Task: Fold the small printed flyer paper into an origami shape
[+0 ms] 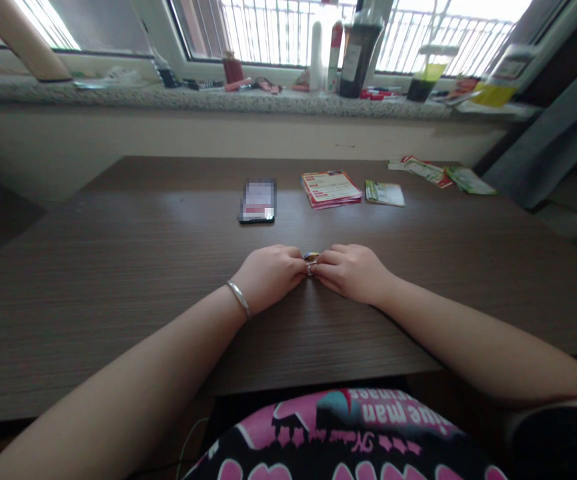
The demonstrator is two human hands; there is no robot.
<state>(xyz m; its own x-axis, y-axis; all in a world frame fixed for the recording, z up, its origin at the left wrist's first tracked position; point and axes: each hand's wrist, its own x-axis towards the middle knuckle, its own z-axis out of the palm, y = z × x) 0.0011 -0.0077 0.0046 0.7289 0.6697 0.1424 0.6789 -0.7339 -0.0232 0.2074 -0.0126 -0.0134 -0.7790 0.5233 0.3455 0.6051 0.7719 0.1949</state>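
Note:
My left hand (274, 275) and my right hand (352, 270) meet over the middle of the brown table (143, 280), fingertips almost touching. Both are closed on a small shiny packet (311, 257), of which only a blue, yellow and silvery bit shows between the fingers. The rest of it is covered, so its exact kind is unclear. A silver bangle (239, 299) circles my left wrist. Beyond my left hand lies a phone (258, 200), its screen blurred out. Past my right hand sits a stack of red-and-cream printed cards (331, 189).
Right of the stack lies a smaller green-and-white pile of cards (385, 193). Several loose packets (431, 172) are spread at the table's far right corner. A stone windowsill (268, 102) behind holds several bottles, including a dark bottle (359, 60). A grey curtain (553, 127) hangs at right.

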